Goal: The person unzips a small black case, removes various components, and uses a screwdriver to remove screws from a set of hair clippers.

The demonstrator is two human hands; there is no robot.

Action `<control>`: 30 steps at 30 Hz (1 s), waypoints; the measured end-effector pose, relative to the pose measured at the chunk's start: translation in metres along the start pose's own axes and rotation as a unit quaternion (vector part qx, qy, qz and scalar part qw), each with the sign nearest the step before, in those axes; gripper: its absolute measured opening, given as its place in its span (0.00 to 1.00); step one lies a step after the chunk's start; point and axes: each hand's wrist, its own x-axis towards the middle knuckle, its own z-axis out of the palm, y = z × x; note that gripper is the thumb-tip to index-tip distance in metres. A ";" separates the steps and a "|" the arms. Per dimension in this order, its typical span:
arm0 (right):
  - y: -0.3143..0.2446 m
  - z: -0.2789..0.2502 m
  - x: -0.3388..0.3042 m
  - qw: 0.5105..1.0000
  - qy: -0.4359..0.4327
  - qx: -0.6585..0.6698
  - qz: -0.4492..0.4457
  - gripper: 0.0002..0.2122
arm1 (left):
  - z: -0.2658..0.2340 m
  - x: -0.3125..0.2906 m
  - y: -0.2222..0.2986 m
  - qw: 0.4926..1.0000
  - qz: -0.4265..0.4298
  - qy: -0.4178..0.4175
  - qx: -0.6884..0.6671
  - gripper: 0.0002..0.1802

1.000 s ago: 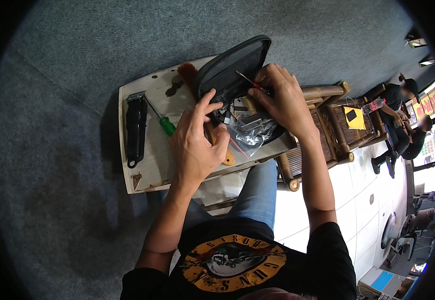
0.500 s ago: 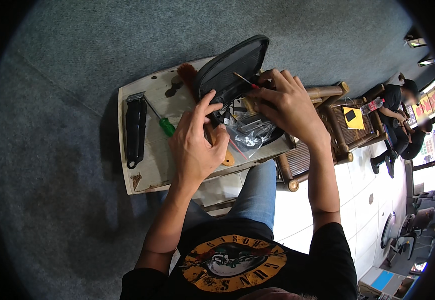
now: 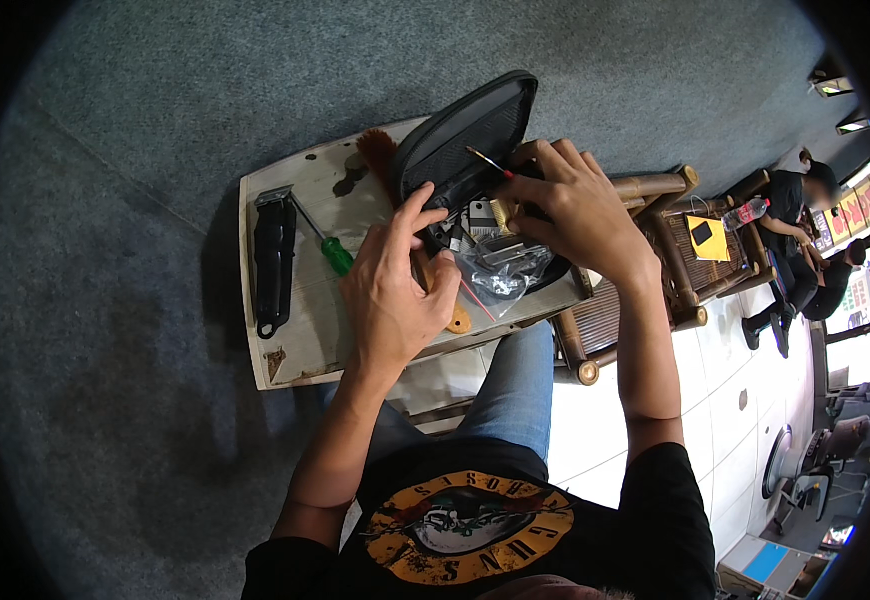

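A black zip case (image 3: 470, 128) stands with its lid raised on the small white table. Metal parts and a clear plastic bag (image 3: 500, 282) fill its lower half. My left hand (image 3: 400, 290) is at the case's left edge, fingers and thumb curled round the rim. Over the case's right side, my right hand (image 3: 580, 205) is closed on a slim screwdriver (image 3: 487, 160) with a thin metal shaft and a red part; its rear end is hidden in the palm. Beside my left hand lies a green-handled screwdriver (image 3: 333, 250), and farther left a black hair clipper (image 3: 274, 265).
A brush with reddish bristles (image 3: 377, 150) lies partly behind the case on the white table (image 3: 300, 350). To the right, bamboo furniture (image 3: 670, 240) bears a yellow item (image 3: 707, 238), a dark phone (image 3: 701, 232) and a bottle (image 3: 745, 212). Two people sit beyond it.
The screwdriver stays in my right hand, which has barely shifted. Small contents near my left fingertips sit slightly differently, showing more of the metal parts.
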 end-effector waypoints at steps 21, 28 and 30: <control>-0.008 0.000 -0.001 0.817 0.063 0.518 0.245 0.11 | -0.001 0.001 0.002 1.000 0.009 -0.003 0.001 0.35; -0.041 0.009 -0.008 0.719 0.055 0.648 0.247 0.11 | -0.001 0.000 0.004 1.000 -0.012 0.007 -0.019 0.26; -0.043 0.009 -0.009 0.709 0.051 0.657 0.250 0.11 | -0.001 0.000 0.004 1.000 -0.012 0.007 -0.022 0.26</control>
